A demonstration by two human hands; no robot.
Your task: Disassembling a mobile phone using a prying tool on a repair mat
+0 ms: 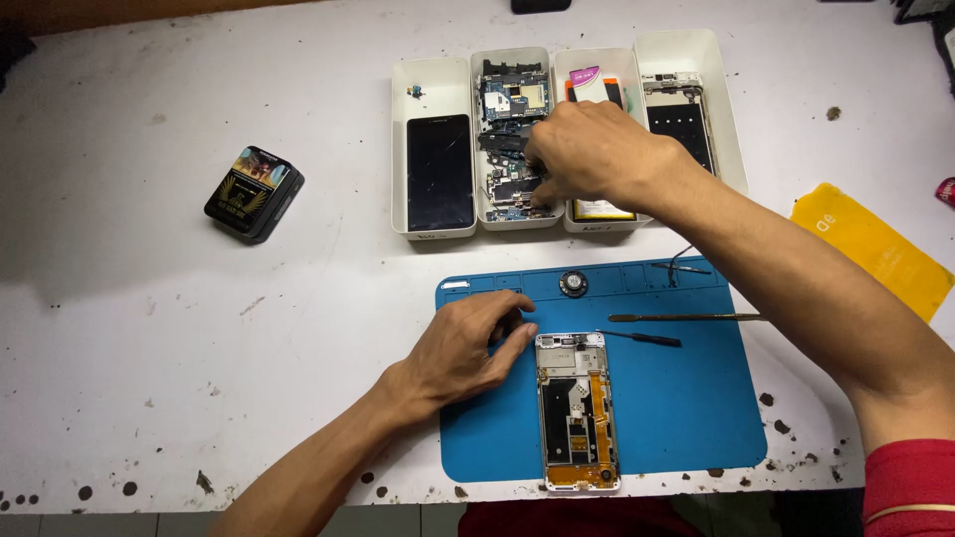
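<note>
— Your right hand [587, 149] reaches into the second white tray [514, 139] near the table's far edge, fingers pinched among circuit boards [509, 99]; what they grip, I cannot tell.

— And your left hand [468, 343]?

— Loosely curled, empty, on the blue mat [676, 398], touching the opened phone's [576, 410] top-left corner.

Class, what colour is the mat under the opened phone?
Blue; the mat shows best in the head view.
</note>
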